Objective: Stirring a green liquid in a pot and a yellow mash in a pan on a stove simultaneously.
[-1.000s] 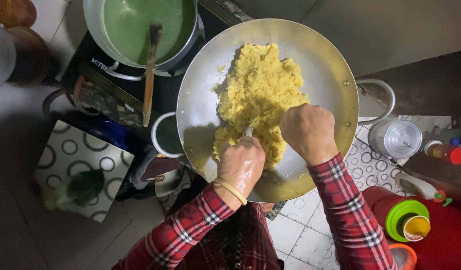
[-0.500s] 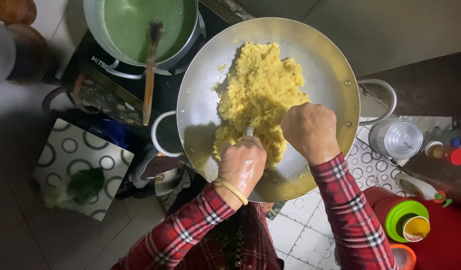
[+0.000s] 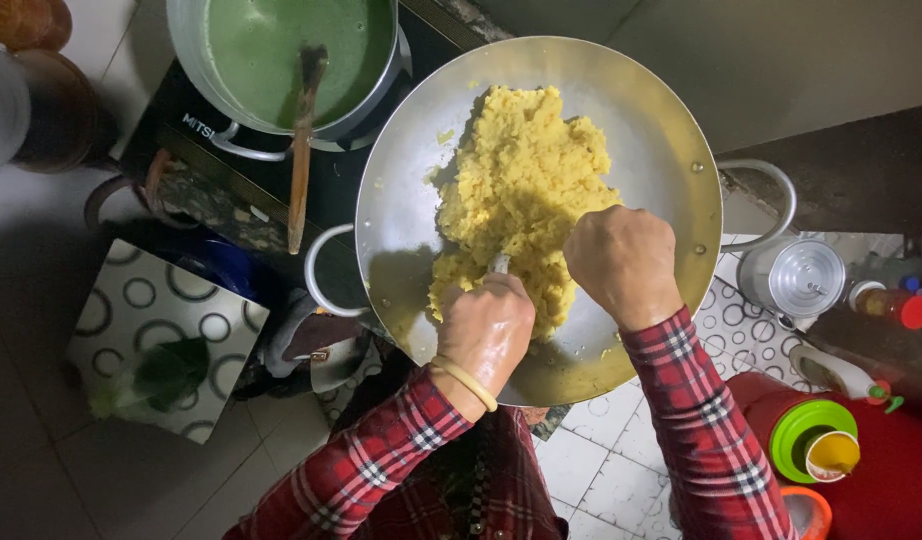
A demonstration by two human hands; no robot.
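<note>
A wide steel pan [image 3: 401, 180] with two loop handles holds a mound of yellow mash [image 3: 526, 170]. My left hand [image 3: 486, 335] is closed around a metal utensil [image 3: 499, 264] whose tip is buried in the mash at the pan's near side. My right hand [image 3: 621, 262] is curled into a fist, pressing into the mash just right of the utensil; whether it holds anything is hidden. Both arms wear red plaid sleeves, and a yellow band circles the left wrist.
A steel pot of green liquid [image 3: 271, 50] with a wooden spoon [image 3: 301, 150] sits on a black cooktop behind the pan. At right stand a metal canister [image 3: 791, 275], small bottles [image 3: 896, 305] and a red jug with green lid [image 3: 816, 440]. A patterned tray [image 3: 161, 335] lies left.
Both hands stay in the mash at nearly the same spots; the left hand and utensil have shifted only slightly. The pan has not moved.
</note>
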